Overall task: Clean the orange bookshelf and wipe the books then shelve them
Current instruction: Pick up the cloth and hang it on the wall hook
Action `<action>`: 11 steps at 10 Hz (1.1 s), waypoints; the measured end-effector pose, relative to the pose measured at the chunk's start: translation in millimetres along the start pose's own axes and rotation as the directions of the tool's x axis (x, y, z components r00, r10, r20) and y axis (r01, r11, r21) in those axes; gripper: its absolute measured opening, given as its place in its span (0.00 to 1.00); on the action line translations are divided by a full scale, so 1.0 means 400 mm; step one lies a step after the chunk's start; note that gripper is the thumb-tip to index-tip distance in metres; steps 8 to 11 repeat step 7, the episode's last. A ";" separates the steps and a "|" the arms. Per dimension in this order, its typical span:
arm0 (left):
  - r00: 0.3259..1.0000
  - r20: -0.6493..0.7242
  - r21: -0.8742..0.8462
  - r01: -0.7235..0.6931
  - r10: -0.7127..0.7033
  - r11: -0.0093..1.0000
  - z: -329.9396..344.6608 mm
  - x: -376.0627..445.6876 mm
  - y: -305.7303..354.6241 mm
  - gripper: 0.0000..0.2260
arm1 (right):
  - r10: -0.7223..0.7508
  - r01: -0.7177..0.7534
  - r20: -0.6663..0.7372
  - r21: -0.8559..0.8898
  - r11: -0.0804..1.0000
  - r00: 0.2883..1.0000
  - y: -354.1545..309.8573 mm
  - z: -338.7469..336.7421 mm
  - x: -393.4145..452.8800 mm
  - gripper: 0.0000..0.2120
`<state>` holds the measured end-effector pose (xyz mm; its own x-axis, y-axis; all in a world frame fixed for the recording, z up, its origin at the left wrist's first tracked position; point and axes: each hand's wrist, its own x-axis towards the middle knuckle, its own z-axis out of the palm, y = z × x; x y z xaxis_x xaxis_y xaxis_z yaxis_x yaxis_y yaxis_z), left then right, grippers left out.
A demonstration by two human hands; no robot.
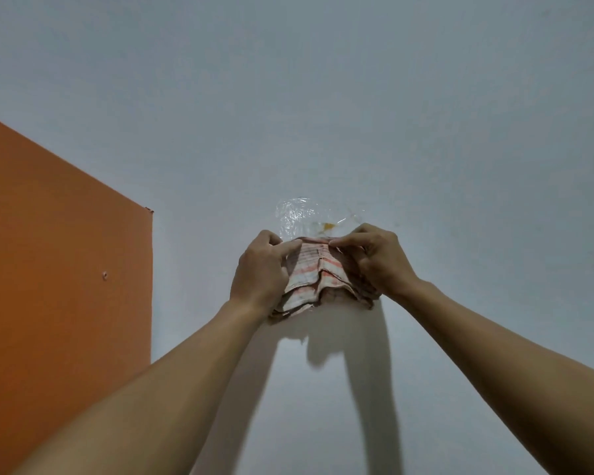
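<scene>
From the head camera, both bare arms reached forward and up toward a pale grey-white wall (357,97). The left hand (259,269) and the right hand (379,260) were raised side by side, with a folded cloth (314,279) bunched between them. The cloth was pale with orange-pink stripes and a checked weave, gathered in several layers, its lower edges hanging loose below the hands. The left hand's fingers (288,250) were curled round the cloth's left side, thumb laid across its top fold. The right hand's fingers (348,243) pinched the upper edge of the cloth, the remaining digits curled in behind it. So both hands were grasping the cloth, neither released.

Just above the hands, a crumpled piece of clear plastic (304,216) sat against the wall, with a small yellow-orange mark showing in it; whether it was fixed to the wall could not be told. The hands, arms and cloth threw dark shadows on the wall below.

At the left edge stood the orange bookshelf (59,252), only one flat side panel of it in view, with a small screw head in the panel. It was well apart from the cloth
</scene>
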<state>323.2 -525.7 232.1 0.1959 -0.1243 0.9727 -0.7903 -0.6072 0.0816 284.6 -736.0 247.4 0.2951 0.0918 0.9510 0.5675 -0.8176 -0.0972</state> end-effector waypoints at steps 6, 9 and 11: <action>0.902 -0.068 -0.284 0.392 -0.426 0.875 0.090 -0.190 0.048 0.09 | 0.539 -0.466 0.058 0.585 0.664 0.841 -0.030 0.106 -0.209 0.14; 0.831 -0.049 -0.359 0.503 -0.554 0.786 0.110 -0.279 0.057 0.07 | 0.619 -0.528 0.048 0.577 0.623 0.784 -0.056 0.143 -0.315 0.12; 0.831 -0.049 -0.359 0.503 -0.554 0.786 0.110 -0.279 0.057 0.07 | 0.619 -0.528 0.048 0.577 0.623 0.784 -0.056 0.143 -0.315 0.12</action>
